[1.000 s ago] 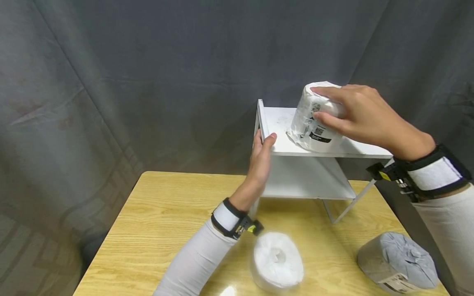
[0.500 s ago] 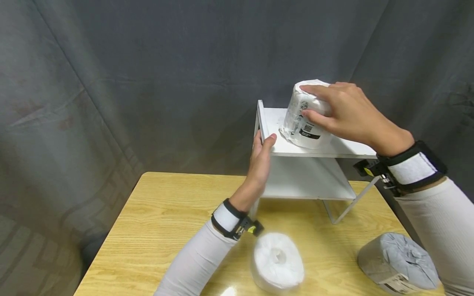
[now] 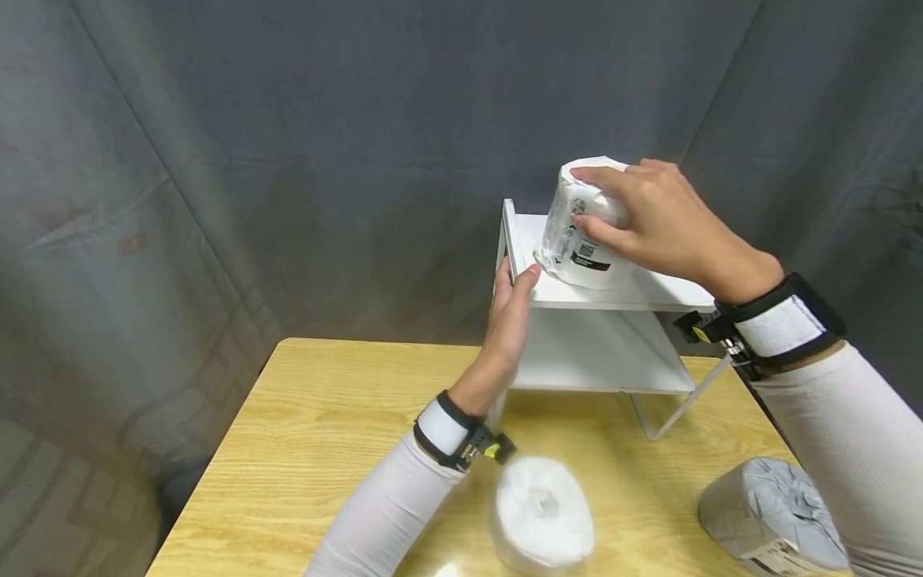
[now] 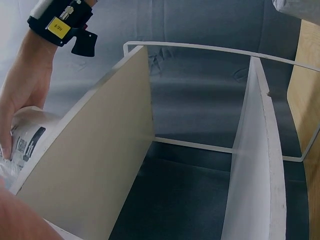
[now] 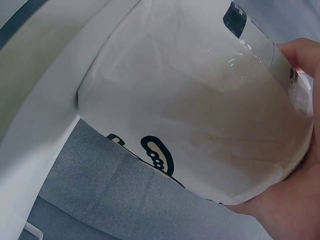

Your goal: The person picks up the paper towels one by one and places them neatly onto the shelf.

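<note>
My right hand grips a white plastic-wrapped paper roll with black print, thumb on its near side and fingers over its top. The roll leans slightly, its lower rim at the upper board of a white two-tier shelf rack, near the left end. In the right wrist view the roll fills most of the picture, its base against the white board. My left hand holds the rack's left front corner, thumb in front and fingers behind the side frame. The left wrist view shows the rack's boards from the side.
A white roll with a hollow core stands on the wooden table in front of the rack. To the right sits a grey-wrapped roll with a label, partly behind my right sleeve. A grey curtain hangs behind the table.
My right hand has slid the wrapped paper roll leftward along the upper board, closer to the rack's left side. My left hand stays at the corner.
</note>
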`<action>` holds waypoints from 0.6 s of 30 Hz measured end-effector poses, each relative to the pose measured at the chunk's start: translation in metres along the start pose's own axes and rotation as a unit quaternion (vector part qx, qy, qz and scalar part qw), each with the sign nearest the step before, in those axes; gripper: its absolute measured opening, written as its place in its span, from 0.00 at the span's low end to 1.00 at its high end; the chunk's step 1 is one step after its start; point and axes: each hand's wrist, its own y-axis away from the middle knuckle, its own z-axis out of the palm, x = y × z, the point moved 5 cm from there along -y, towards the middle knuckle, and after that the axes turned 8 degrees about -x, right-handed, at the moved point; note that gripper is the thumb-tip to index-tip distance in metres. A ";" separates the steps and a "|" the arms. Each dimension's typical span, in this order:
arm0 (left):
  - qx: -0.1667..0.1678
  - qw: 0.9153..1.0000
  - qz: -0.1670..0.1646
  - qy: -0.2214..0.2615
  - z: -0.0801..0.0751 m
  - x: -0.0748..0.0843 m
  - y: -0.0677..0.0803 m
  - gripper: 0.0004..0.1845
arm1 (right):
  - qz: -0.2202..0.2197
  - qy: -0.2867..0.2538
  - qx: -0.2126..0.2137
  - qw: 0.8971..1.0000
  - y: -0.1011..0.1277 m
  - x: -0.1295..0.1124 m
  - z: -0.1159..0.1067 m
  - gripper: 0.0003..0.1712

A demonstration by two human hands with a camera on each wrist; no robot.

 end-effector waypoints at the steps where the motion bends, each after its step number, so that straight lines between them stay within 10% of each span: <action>1: -0.002 1.000 0.001 0.003 0.000 0.000 0.000 0.41 | 0.000 -0.001 0.001 1.000 -0.001 0.000 0.001 0.30; 18: -0.005 1.000 0.000 0.002 0.000 0.001 0.001 0.41 | 0.035 -0.004 -0.012 0.999 -0.012 -0.006 0.009 0.31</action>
